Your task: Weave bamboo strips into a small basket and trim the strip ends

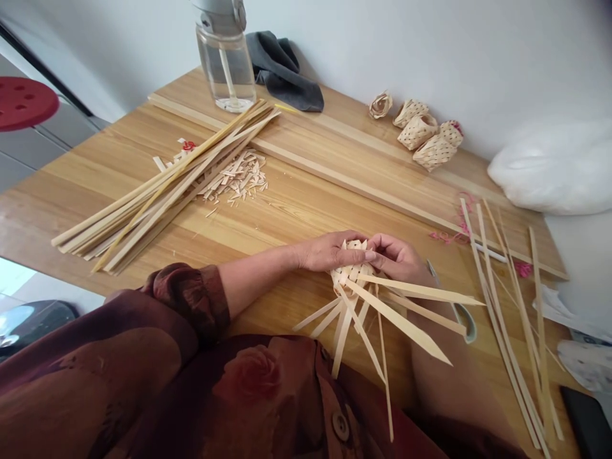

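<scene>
Both my hands hold a small half-woven piece of pale strips [352, 271] over the wooden table [296, 210]. My left hand [329, 250] wraps its fingers over the woven top from the left. My right hand [396, 256] grips it from the right, fingers curled. Several long loose strip ends [396, 319] fan out from the weave toward me and to the right.
A bundle of long strips [162, 185] and a heap of cuttings [236, 178] lie at left. A water bottle [225, 60] and grey cloth [282, 70] stand at the back. Several finished woven pieces [425, 134] sit by the wall. More strips [511, 299] and a white bag [554, 169] are at right.
</scene>
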`<action>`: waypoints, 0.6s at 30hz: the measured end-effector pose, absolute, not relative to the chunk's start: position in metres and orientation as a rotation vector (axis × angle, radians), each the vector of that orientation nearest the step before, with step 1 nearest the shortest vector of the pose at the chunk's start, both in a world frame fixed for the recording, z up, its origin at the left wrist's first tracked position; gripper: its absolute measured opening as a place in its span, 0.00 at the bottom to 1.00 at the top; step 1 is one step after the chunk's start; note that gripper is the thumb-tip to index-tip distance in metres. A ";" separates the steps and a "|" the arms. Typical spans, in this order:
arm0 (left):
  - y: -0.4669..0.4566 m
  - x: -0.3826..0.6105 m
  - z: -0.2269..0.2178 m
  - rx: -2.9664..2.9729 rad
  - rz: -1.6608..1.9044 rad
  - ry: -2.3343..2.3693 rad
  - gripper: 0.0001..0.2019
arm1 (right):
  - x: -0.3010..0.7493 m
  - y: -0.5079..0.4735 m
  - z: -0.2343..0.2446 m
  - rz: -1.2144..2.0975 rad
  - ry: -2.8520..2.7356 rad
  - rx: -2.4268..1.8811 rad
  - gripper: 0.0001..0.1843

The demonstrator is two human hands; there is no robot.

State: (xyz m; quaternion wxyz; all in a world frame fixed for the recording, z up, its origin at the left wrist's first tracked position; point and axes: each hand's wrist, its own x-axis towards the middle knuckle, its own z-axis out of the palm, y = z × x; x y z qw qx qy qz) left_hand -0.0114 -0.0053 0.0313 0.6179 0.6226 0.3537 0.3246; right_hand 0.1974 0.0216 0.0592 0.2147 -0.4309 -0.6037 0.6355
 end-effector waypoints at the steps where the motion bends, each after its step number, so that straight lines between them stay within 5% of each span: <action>1: -0.005 -0.012 0.032 1.438 0.744 0.811 0.28 | 0.197 0.021 0.057 1.751 -1.650 -1.191 0.23; 11: -0.007 -0.008 0.030 1.417 0.765 0.887 0.32 | 0.201 0.009 0.061 1.149 -1.863 -1.175 0.14; 18: -0.009 -0.008 0.030 1.367 0.765 0.858 0.32 | 0.200 0.011 0.061 1.448 -1.705 -1.187 0.17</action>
